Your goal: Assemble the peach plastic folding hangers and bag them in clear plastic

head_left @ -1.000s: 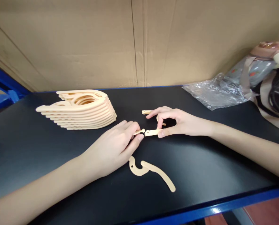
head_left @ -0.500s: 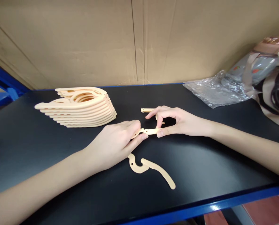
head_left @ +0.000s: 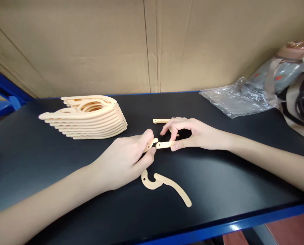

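Observation:
My left hand (head_left: 133, 158) pinches a small curved cream plastic piece (head_left: 149, 145) with a hole in it. Between the thumb and a finger of my right hand (head_left: 190, 134) is a straight cream strip (head_left: 164, 145), whose holed end lies close beside the curved piece. Behind my right fingers another cream strip (head_left: 160, 120) rests on the black table, partly hidden. Nearer the front, a cream hook piece (head_left: 150, 184) lies against a longer curved arm (head_left: 176, 188).
Stacked cream hangers (head_left: 98, 117) stand at the back left of the black table (head_left: 111, 214). A clear plastic bag (head_left: 233, 100) and a strapped bottle (head_left: 282, 73) are at the back right, before a cardboard wall (head_left: 90, 44).
My left thumb has drawn back from the strip, and the curved piece in my left hand is tilted more upward. My right hand has hardly moved.

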A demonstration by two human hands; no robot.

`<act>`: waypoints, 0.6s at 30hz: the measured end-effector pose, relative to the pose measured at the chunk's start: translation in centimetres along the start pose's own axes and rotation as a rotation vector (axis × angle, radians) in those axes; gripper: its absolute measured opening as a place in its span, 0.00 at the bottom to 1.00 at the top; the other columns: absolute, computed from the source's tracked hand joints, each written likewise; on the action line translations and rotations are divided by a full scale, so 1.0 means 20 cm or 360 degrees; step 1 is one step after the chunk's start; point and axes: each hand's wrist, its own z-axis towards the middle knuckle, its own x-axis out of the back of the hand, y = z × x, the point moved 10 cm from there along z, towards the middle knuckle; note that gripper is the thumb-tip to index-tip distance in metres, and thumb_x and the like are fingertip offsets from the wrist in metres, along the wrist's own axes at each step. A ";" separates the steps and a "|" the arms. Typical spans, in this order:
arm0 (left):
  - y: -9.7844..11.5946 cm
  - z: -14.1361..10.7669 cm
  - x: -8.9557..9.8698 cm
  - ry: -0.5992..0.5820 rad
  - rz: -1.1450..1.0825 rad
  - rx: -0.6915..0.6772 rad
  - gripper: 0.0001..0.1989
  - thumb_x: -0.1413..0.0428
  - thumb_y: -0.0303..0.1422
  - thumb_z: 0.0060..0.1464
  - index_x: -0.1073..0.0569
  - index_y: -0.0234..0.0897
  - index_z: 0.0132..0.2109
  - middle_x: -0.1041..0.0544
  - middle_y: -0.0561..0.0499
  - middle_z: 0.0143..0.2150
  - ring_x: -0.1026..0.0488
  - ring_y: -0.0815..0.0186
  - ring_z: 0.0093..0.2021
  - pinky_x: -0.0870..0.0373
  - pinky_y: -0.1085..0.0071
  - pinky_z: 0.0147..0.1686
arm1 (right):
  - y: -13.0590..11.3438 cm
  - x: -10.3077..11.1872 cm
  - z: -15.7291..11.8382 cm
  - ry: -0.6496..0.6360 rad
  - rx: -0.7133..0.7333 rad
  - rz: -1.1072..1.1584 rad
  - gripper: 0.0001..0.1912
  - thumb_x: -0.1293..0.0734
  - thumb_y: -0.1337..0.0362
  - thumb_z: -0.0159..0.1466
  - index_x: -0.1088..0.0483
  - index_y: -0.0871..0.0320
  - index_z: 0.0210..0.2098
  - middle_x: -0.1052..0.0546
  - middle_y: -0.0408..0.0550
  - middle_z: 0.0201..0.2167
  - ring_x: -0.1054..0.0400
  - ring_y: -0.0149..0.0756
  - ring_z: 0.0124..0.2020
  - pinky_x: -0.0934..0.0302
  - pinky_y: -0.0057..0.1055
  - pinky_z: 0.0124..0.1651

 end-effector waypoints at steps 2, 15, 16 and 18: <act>-0.01 -0.01 0.01 -0.0035 -0.0064 0.0044 0.12 0.60 0.36 0.67 0.44 0.41 0.33 0.35 0.58 0.24 0.37 0.68 0.21 0.44 0.72 0.23 | 0.00 0.00 0.00 0.0005 -0.0004 0.0022 0.09 0.26 0.56 0.59 0.26 0.54 0.30 0.23 0.45 0.49 0.36 0.46 0.60 0.48 0.48 0.60; -0.06 -0.01 0.01 0.0042 0.0062 0.0083 0.17 0.59 0.42 0.69 0.40 0.40 0.33 0.32 0.58 0.23 0.35 0.68 0.20 0.46 0.73 0.22 | 0.01 0.00 0.00 -0.0012 -0.0015 0.0049 0.10 0.26 0.55 0.58 0.25 0.55 0.30 0.23 0.45 0.46 0.34 0.44 0.56 0.46 0.47 0.59; -0.07 -0.01 0.01 0.0048 0.0074 0.0093 0.17 0.59 0.42 0.69 0.41 0.41 0.32 0.33 0.59 0.22 0.36 0.69 0.19 0.47 0.73 0.21 | 0.01 0.00 0.00 -0.0012 -0.0017 0.0052 0.10 0.26 0.55 0.58 0.25 0.55 0.30 0.23 0.45 0.46 0.34 0.44 0.56 0.47 0.47 0.59; -0.06 -0.01 0.01 0.0045 0.0088 0.0093 0.18 0.59 0.43 0.68 0.43 0.41 0.30 0.35 0.59 0.21 0.37 0.69 0.18 0.48 0.74 0.20 | 0.01 0.00 0.00 -0.0008 -0.0023 0.0059 0.10 0.26 0.55 0.58 0.25 0.55 0.30 0.23 0.45 0.46 0.34 0.43 0.55 0.47 0.47 0.60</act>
